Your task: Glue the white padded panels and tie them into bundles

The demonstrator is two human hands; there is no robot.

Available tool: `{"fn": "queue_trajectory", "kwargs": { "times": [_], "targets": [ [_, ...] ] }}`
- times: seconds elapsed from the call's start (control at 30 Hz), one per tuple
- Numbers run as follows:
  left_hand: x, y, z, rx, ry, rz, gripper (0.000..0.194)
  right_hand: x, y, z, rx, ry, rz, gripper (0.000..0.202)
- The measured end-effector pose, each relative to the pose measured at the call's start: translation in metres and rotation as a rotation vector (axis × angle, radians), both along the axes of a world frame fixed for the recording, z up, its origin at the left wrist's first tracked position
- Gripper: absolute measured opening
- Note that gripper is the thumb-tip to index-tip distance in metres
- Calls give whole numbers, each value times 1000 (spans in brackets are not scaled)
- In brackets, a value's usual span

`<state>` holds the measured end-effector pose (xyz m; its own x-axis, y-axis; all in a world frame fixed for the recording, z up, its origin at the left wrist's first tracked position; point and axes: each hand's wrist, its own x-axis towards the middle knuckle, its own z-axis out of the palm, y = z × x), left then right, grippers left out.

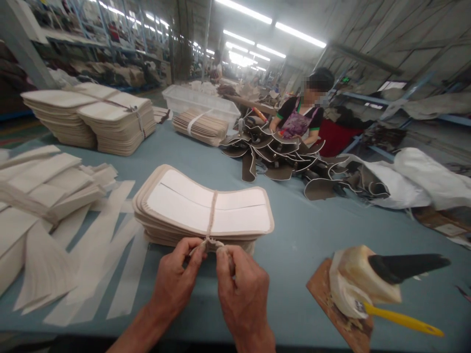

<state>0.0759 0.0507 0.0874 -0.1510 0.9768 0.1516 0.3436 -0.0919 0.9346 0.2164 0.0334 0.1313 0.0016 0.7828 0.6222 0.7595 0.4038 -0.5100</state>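
In front of me a stack of beige pieces with white facings [176, 206] lies on the blue-green table [287, 299]. A strip of cloth tie [212, 213] runs around its middle and pinches it, so both ends bow upward. At the stack's near side, my left hand [178, 274] pinches one end of the tie between thumb and forefinger. My right hand [241, 284] grips the tie a little to the right, fingers curled. A short twisted piece of the tie shows between the two hands; the fingers hide the ends.
White strips [125, 274] lie at left beside tied bundles [44, 181]. Taller beige stacks [117, 122] and a clear plastic bin [202, 100] stand behind. Dark curved pieces [275, 152] are heaped near another person [300, 117]. A yellow-handled brush [401, 318] rests by a glue-stained container [356, 274] at right.
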Motion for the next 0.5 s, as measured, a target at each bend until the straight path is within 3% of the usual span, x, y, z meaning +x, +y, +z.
{"fn": "queue_trajectory", "kwargs": {
  "times": [0.2,0.37,0.5],
  "targets": [
    [-2,-2,-5,93,86,-42,23,-4,14,24,206,-100,17,13],
    [0,-1,-5,44,-19,-37,26,-9,38,7,124,-295,41,13],
    [1,-3,-6,33,-84,-38,29,-5,35,-5,104,-283,61,12]
  ]
}}
